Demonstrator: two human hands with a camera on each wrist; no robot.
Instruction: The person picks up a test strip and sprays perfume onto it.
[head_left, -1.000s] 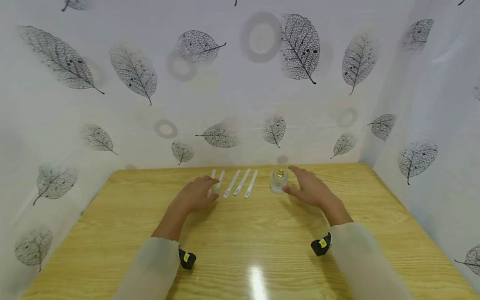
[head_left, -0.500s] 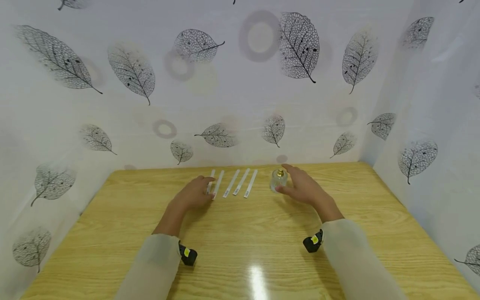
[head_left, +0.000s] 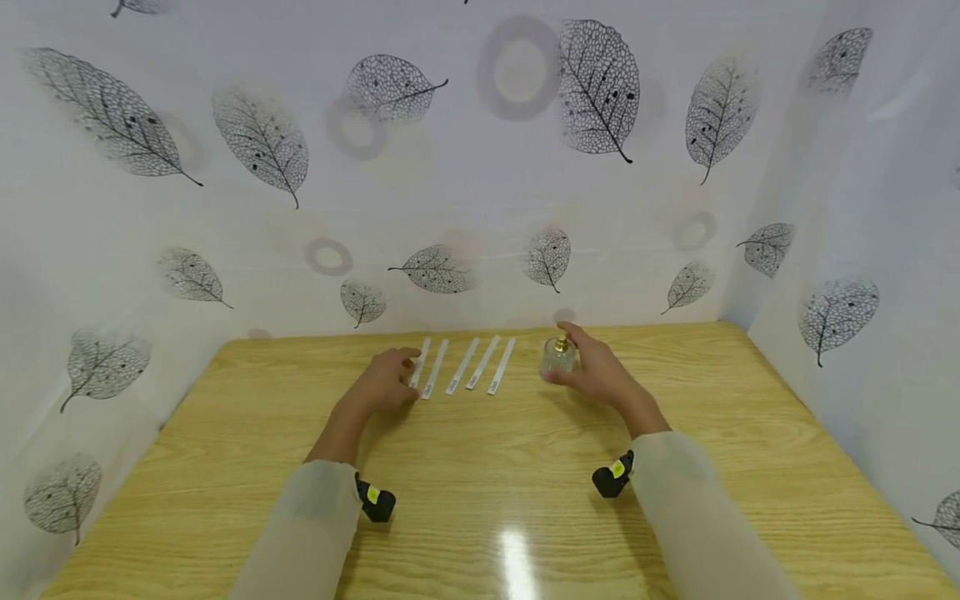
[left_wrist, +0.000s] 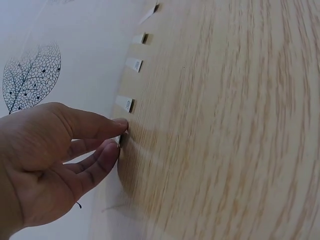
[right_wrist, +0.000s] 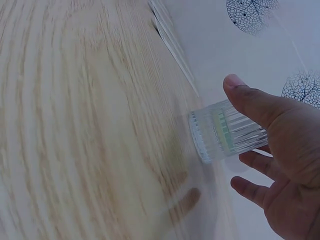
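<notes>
At the back of the table, my left hand is over the leftmost of several narrow white paper strips, fingers bent and thumb apart from them. The left wrist view has this strip's end between thumb and fingertips. My right hand reaches around a clear glass perfume bottle with a gold neck. The bottle stands upright on the table. In the right wrist view, the ribbed bottle lies between the thumb, which overlaps its side, and the spread fingers.
More white strips lie slanted in a row between the hands, with small print at their near ends. A white curtain with leaf prints rises right behind the wooden table and along both sides. Each wrist carries a black camera.
My left hand has moved left from the second strip to the leftmost one, baring the second. My right hand has moved left until thumb and index finger flank the bottle. The bottle has stayed in place.
</notes>
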